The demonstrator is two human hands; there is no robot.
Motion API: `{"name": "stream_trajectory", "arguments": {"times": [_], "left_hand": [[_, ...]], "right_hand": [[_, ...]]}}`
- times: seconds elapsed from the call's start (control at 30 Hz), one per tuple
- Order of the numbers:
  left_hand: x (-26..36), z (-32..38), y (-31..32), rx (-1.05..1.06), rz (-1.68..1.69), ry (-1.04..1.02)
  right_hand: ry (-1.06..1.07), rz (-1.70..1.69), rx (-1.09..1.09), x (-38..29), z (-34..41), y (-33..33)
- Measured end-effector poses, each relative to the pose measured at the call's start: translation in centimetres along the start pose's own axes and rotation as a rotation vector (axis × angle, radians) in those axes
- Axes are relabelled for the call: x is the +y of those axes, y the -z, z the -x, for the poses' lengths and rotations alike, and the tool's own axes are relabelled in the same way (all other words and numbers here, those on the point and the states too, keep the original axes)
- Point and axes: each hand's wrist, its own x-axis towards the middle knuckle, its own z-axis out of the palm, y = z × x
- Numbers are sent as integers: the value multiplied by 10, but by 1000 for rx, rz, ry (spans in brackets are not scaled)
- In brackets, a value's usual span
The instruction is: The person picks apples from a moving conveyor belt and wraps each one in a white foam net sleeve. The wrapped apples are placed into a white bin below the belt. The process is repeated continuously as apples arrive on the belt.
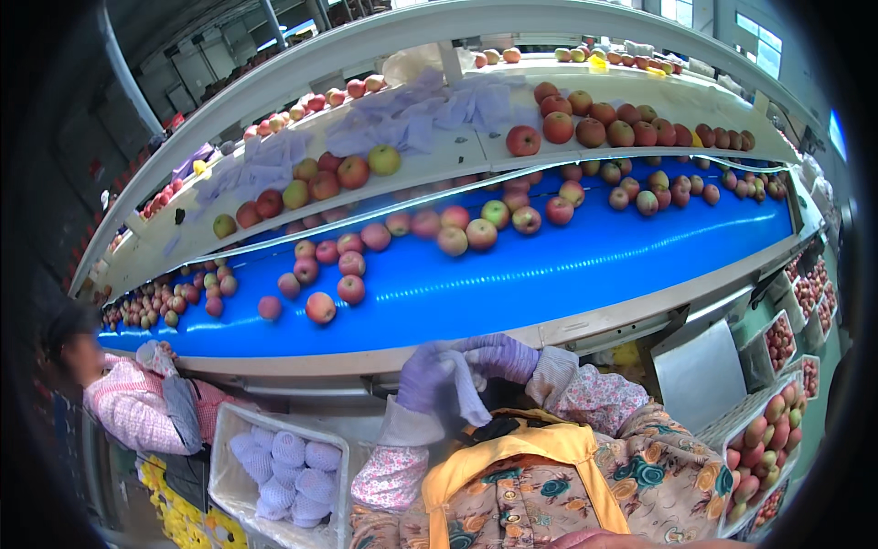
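Observation:
In lavender knit gloves, my left hand (424, 379) and my right hand (502, 357) meet in front of my apron, at the near edge of the blue conveyor belt (583, 281). Between them they grip a pale foam net sleeve (468, 394), whose loose end hangs toward my chest. It looks flat, with no apple visible inside. Beyond the hands, red and yellow-green apples (351, 289) lie scattered on the belt. At my lower left, a lined white crate (223, 473) holds several apples in foam nets (317, 484).
Above the belt, a white shelf (473, 154) carries a row of apples (590, 132) and loose foam sleeves (418, 113). A co-worker (137, 405) stands at the belt on the left. Crates of apples (765, 439) stand at the right, near a metal panel (699, 374).

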Motion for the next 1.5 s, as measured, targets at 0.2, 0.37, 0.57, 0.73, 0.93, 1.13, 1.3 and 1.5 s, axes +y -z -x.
{"name": "stream_trajectory", "arguments": {"times": [0.2, 0.37, 0.57, 0.73, 0.93, 1.13, 1.3, 1.5], "left_hand": [[-17, -13, -4, -12, -47, 55], [-17, -19, 4, -221, -36, 167], [-50, -22, 17, -42, -6, 204], [-56, -35, 17, -194, 509, 107], [-53, -32, -18, -377, 866, 362], [-14, -50, -29, -189, 388, -34], [8, -65, -58, -218, 576, -45], [-1, -82, -63, -286, 545, 149]], "right_hand": [[257, 429, 138, 17, 5, 22], [424, 591, 283, 8, 13, 10], [351, -361, 232, 10, -5, 19], [259, -351, 254, 28, -23, 31], [205, -421, 245, -24, -31, 35], [224, 961, 288, -42, -32, -1], [41, 31, 349, -63, -63, 6], [94, 403, 265, -81, -84, 33]]}}
